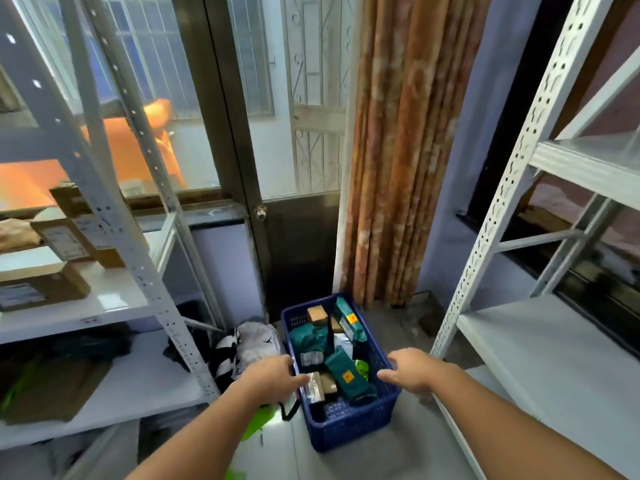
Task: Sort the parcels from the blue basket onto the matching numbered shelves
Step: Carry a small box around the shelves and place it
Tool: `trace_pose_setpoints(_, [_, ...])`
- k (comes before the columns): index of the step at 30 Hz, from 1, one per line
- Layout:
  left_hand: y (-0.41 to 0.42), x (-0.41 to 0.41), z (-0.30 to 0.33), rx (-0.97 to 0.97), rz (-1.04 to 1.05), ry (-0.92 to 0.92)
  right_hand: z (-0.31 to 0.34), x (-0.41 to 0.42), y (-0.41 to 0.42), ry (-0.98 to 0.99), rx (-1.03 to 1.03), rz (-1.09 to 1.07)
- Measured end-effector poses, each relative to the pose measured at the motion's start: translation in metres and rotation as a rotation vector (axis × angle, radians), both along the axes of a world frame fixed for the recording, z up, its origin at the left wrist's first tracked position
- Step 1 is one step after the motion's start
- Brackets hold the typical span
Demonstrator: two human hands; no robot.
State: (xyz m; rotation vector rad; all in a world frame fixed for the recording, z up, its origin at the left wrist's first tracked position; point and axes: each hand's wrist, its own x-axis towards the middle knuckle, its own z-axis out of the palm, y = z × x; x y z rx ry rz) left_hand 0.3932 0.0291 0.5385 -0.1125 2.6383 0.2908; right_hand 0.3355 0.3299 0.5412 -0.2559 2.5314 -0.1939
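The blue basket point(349, 427) stands on the floor between two shelving units. It holds several parcels: teal bags point(348, 375), a small brown box point(317, 314) at the far end, and a silver pouch point(314, 386) near the left wall. My left hand point(272, 375) lies over the left rim, its fingers curled inside next to the silver pouch. My right hand point(410, 372) lies over the right rim with its fingers hooked over the edge. Neither hand holds a parcel.
The left white shelving unit point(114, 299) carries cardboard boxes point(45, 289) and dark bags lower down. The right white shelving unit point(540, 351) has bare boards. White and black bags point(249, 341) lie left of the basket. A door and a curtain point(398, 150) stand behind.
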Motion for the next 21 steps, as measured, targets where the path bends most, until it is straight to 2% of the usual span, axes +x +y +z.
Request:
trace_pose_setpoints(10, [-0.034,-0.1,-0.032,0.017,-0.021,-0.045,-0.044,-0.101,-0.042,-0.077,0.047,0.043])
trace_pose_setpoints(21, [-0.077,-0.236,-0.077,-0.004,-0.091,-0.16,-0.092,-0.205,-0.103,-0.172,0.001,-0.016])
